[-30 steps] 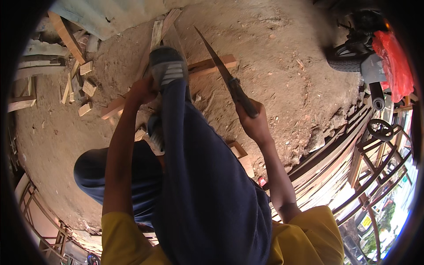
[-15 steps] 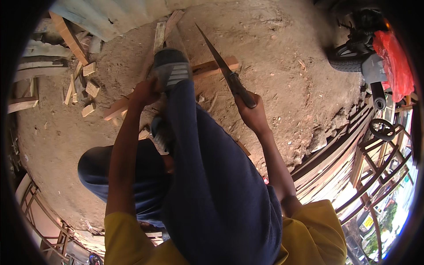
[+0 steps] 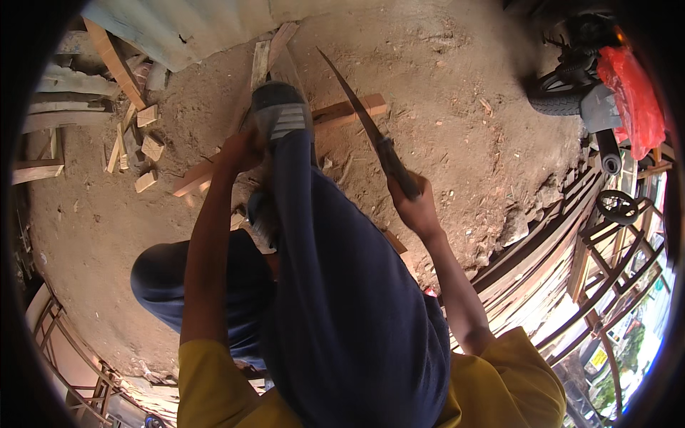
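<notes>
My right hand (image 3: 415,203) grips the dark handle of a handsaw (image 3: 360,118); its long blade points forward above a reddish wooden board (image 3: 349,108). My left hand (image 3: 241,148) is closed beside my raised shoe (image 3: 282,121), over wood on the ground; its fingers are partly hidden, so I cannot make out what it grips. The shoe rests over crossed timber pieces, with narrow planks (image 3: 260,63) reaching away beyond its toe. Another reddish board (image 3: 191,182) shows below my left hand. My navy-clad leg stretches between my arms.
Dirt ground surrounds me. Wood offcuts (image 3: 151,146) and a leaning plank (image 3: 113,57) lie upper left near a corrugated sheet (image 3: 185,25). At right are a wheeled vehicle (image 3: 560,93) with a red plastic bag (image 3: 628,100), stacked planks (image 3: 528,264) and wooden frames (image 3: 606,285).
The saw and my right hand moved forward, then came back toward me, now slightly lower than at first. My left hand and shoe shifted slightly right in the picture.
</notes>
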Tool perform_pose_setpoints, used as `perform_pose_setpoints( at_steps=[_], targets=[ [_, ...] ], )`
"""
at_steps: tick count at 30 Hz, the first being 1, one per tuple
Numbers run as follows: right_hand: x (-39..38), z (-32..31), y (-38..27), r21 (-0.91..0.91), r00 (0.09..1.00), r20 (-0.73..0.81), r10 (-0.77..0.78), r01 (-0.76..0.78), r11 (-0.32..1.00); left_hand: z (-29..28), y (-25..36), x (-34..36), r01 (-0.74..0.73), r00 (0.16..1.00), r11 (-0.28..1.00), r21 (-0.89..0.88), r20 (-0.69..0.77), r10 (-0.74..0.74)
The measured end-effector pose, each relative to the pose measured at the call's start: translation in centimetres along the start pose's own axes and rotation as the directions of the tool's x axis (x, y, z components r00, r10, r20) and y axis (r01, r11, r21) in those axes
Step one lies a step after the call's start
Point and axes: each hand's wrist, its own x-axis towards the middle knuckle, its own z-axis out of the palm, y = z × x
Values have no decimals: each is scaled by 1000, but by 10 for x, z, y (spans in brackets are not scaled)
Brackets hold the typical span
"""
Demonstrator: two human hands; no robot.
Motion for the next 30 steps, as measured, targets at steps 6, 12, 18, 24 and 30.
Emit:
perform_pose_setpoints(
  at_steps=[6,12,18,24,30],
  targets=[
    [-39,-12,-18,-26,999,13,-34,35,999,-15,2,-18,20,999,998,67,44,-23],
    [11,1,-23,-19,986,14,165,-164,986,8,-4,0,23,999,998,66,40,-26],
    [-57,-23,-36,-136,998,47,-50,56,989,-3,-11,-17,27,999,999,46,16,-28],
    [29,6,-3,-30,996,22,84,-83,996,0,12,-5,77,994,994,77,72,-82],
    [-47,-6,16,-44,998,21,-66,67,997,25,-23,-22,29,999,988,153,-47,-22]
  ],
)
